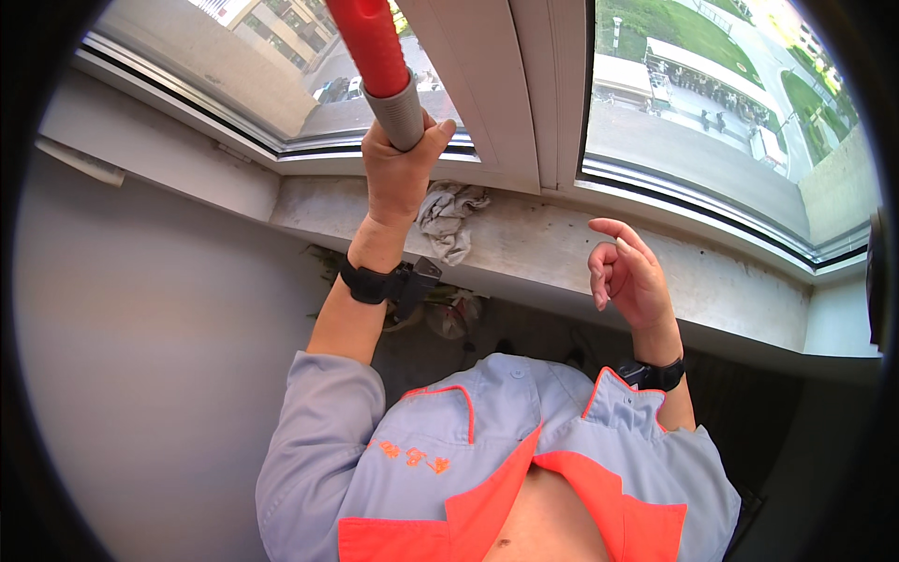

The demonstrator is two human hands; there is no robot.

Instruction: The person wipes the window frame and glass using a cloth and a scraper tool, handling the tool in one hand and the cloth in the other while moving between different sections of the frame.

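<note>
My left hand [399,172] is wrapped around the grey ribbed end [393,109] of a pole-like handle. Above it, the handle's red textured section [369,42] rises out of the top of the picture, so its far end is hidden. My right hand [634,274] hovers over the window sill [541,235], empty, its index finger stretched out and the other fingers loosely bent. Between my hands, close to the left wrist, a crumpled greyish-white cloth [449,214] lies on the sill and hangs slightly over its front edge.
Ahead are a left window pane [232,84] and a right window pane [709,112], divided by a wide white frame [484,84]. A pale wall [154,337] runs down the left. Below the sill, leafy plant parts and a plastic bag [453,316] sit in shadow.
</note>
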